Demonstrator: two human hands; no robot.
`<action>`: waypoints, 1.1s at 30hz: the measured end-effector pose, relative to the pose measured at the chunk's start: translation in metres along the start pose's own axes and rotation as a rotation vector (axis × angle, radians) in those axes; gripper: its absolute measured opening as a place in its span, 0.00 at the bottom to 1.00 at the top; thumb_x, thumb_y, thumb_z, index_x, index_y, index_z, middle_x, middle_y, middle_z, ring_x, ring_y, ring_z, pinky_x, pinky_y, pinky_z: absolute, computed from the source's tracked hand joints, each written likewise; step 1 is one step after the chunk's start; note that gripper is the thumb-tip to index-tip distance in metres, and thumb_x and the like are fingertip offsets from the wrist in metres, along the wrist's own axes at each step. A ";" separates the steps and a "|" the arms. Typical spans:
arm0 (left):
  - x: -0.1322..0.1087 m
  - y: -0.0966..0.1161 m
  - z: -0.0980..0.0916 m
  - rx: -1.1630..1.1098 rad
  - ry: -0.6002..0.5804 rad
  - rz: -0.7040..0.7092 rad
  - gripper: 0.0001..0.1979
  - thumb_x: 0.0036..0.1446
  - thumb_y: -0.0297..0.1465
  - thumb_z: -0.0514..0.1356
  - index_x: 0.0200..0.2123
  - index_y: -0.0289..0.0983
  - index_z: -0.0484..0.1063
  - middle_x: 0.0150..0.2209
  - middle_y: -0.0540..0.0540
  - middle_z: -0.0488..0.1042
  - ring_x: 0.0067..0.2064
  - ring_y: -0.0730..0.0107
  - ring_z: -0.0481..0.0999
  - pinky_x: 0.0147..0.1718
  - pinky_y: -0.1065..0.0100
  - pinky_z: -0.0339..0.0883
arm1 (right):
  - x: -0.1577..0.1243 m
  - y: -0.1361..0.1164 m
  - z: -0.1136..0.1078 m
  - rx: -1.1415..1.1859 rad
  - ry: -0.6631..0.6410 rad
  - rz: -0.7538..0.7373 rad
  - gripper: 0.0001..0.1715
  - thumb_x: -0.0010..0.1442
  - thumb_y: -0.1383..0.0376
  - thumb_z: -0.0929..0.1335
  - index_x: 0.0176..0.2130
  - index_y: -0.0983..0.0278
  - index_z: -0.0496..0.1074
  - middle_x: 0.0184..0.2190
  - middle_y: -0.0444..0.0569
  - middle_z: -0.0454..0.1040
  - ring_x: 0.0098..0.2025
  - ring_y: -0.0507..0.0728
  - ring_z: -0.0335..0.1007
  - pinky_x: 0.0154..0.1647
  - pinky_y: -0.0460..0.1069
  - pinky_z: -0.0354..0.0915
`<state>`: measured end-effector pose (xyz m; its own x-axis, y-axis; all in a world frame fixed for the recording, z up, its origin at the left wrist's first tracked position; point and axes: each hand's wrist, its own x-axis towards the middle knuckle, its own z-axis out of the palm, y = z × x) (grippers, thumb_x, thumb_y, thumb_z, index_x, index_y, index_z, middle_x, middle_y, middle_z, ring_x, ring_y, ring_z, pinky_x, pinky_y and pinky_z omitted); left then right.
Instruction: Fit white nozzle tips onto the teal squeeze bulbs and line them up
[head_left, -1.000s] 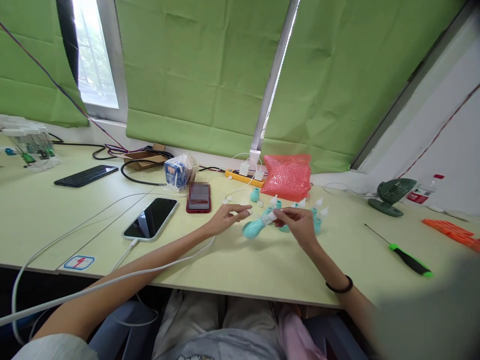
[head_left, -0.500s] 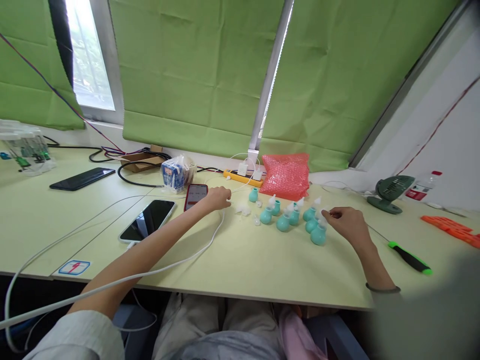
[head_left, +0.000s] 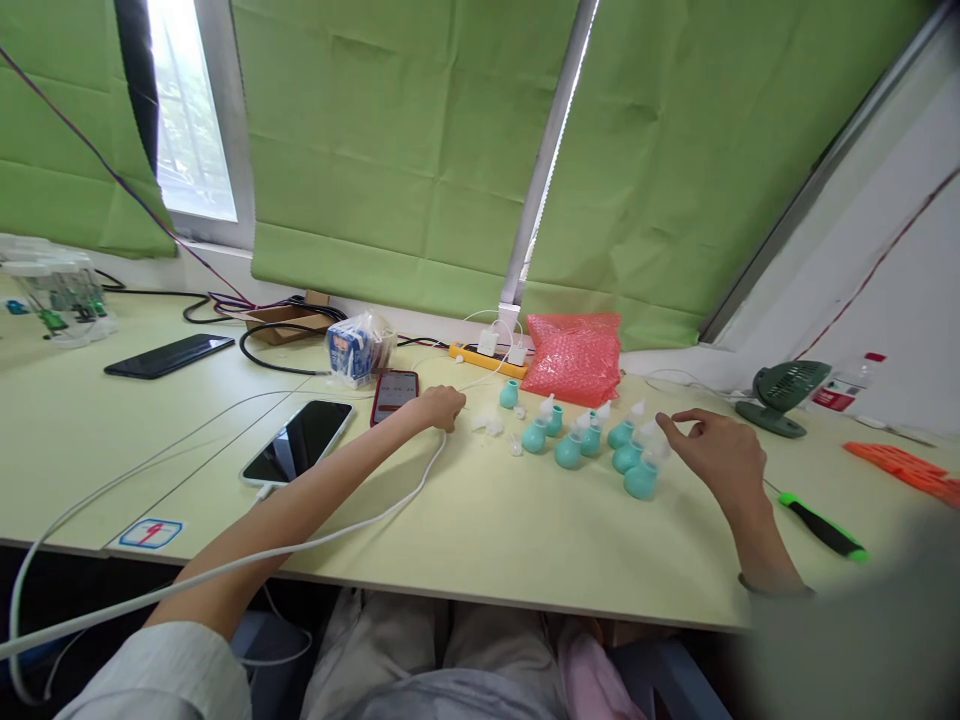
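Several teal bulbs with clear white tips (head_left: 577, 445) stand in a loose group on the pale table (head_left: 480, 520). My right hand (head_left: 716, 450) hovers just right of the nearest bulb (head_left: 641, 478), fingers loosely spread, holding nothing. My left hand (head_left: 441, 405) rests curled on the table beside the red phone (head_left: 394, 394), its fingers closed; what is in them is hidden. Small clear loose tips (head_left: 487, 423) lie just right of that hand. A lone teal cap (head_left: 509, 393) stands behind them.
A white phone (head_left: 300, 441) on a cable and a black phone (head_left: 169, 354) lie at left. Pink bubble wrap (head_left: 574, 355), a yellow power strip (head_left: 487, 356) and a blue pack (head_left: 352, 350) sit at the back. A green-handled screwdriver (head_left: 821, 525) and a green fan (head_left: 784, 392) are at right.
My right hand set the teal bulb upright at the group's near right, then let go and opened. My left hand moved from the loose tips back to beside the red phone.
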<state>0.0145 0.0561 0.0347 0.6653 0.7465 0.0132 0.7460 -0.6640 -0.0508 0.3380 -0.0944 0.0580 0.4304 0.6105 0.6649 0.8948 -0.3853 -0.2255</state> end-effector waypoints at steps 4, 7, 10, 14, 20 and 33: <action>0.000 0.002 0.005 0.000 0.002 -0.008 0.09 0.37 0.24 0.57 0.28 0.34 0.70 0.30 0.41 0.71 0.35 0.63 0.70 0.31 0.69 0.61 | -0.018 -0.031 -0.005 0.116 0.303 -0.244 0.17 0.50 0.57 0.60 0.30 0.66 0.70 0.15 0.46 0.65 0.21 0.52 0.61 0.24 0.47 0.56; -0.003 0.005 0.007 -0.034 0.078 0.026 0.08 0.39 0.26 0.56 0.27 0.35 0.71 0.31 0.41 0.71 0.33 0.63 0.70 0.30 0.69 0.61 | -0.040 -0.071 0.000 0.261 0.241 -0.646 0.12 0.52 0.63 0.60 0.28 0.65 0.69 0.19 0.48 0.68 0.23 0.51 0.63 0.27 0.46 0.58; -0.011 0.010 0.010 -0.160 0.169 0.090 0.06 0.40 0.28 0.56 0.25 0.36 0.72 0.27 0.44 0.72 0.31 0.66 0.70 0.28 0.71 0.61 | -0.060 -0.115 0.013 0.269 -0.018 -0.947 0.13 0.54 0.70 0.57 0.36 0.65 0.67 0.32 0.52 0.70 0.35 0.53 0.64 0.33 0.46 0.60; -0.023 0.015 0.019 -0.464 0.269 0.149 0.06 0.39 0.27 0.56 0.23 0.33 0.72 0.22 0.47 0.72 0.25 0.73 0.69 0.25 0.75 0.61 | -0.071 -0.164 0.036 0.028 -0.339 -1.004 0.22 0.49 0.79 0.57 0.43 0.64 0.62 0.49 0.54 0.59 0.43 0.56 0.61 0.35 0.48 0.61; -0.034 0.009 0.030 -1.060 0.075 0.017 0.10 0.40 0.29 0.57 0.26 0.28 0.72 0.17 0.47 0.69 0.17 0.77 0.65 0.18 0.74 0.61 | -0.057 -0.197 0.063 -0.174 -0.576 -0.879 0.16 0.50 0.80 0.56 0.37 0.70 0.64 0.35 0.57 0.69 0.37 0.58 0.66 0.32 0.48 0.60; -0.047 -0.001 0.030 -1.573 -0.267 -0.012 0.16 0.34 0.33 0.65 0.29 0.31 0.73 0.26 0.44 0.73 0.26 0.76 0.70 0.28 0.74 0.64 | -0.087 -0.156 0.053 0.660 -0.648 -0.728 0.15 0.52 0.64 0.60 0.41 0.63 0.63 0.29 0.45 0.68 0.21 0.47 0.61 0.26 0.44 0.59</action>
<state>-0.0179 0.0227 0.0044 0.7615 0.6254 -0.1704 0.1494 0.0864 0.9850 0.1673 -0.0510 -0.0028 -0.3978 0.8499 0.3457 0.7604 0.5162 -0.3941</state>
